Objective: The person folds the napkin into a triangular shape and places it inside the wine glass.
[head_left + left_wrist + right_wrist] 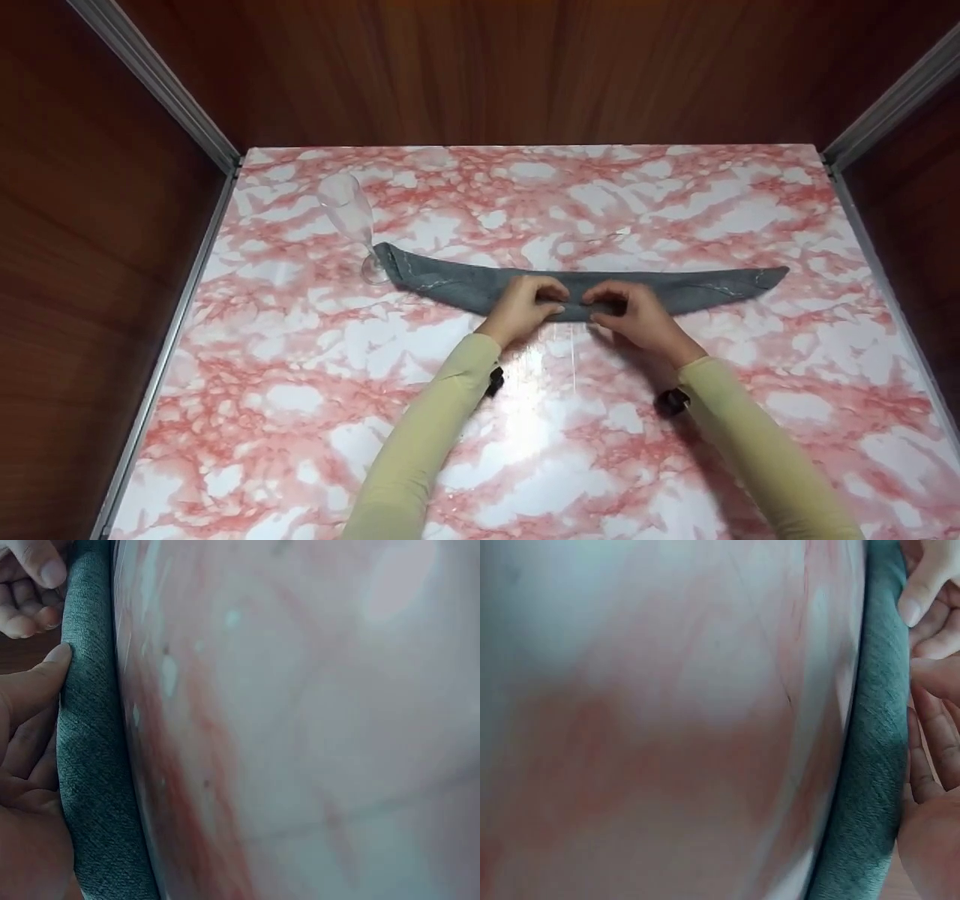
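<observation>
- We see the left hand (523, 304) at the middle of a grey cloth (480, 286), with its fingers curled over the folded strip and its thumb at the near edge, so it pinches the cloth.
- The right hand (634, 313) is just beside it and does the same: the fingers bend over the top of the cloth and the thumb stays under the near edge.
- The fingertips of the two hands are very near each other, almost touching, above the middle of the strip.
- In the left wrist view we see the thumb (34, 686) pressing on the side of the cloth (94, 765), which looks thick and rounded there, like a roll.
- In the right wrist view the cloth (870, 757) has the same rounded edge, and the fingers (930, 742) lie along it.
- The cloth lies flat on the table (525, 450) as a long, narrow, slightly curved band, with pointed ends far to the left and to the right of the hands.
- A clear stemmed glass (351, 221) stands at the left end of the cloth, and its foot touches the cloth tip or is just beside it; we cannot tell which.
- The table has a pink and white marble pattern, and dark wooden walls (480, 67) stand around it on three sides.
- Both arms wear pale yellow sleeves (427, 442).
</observation>
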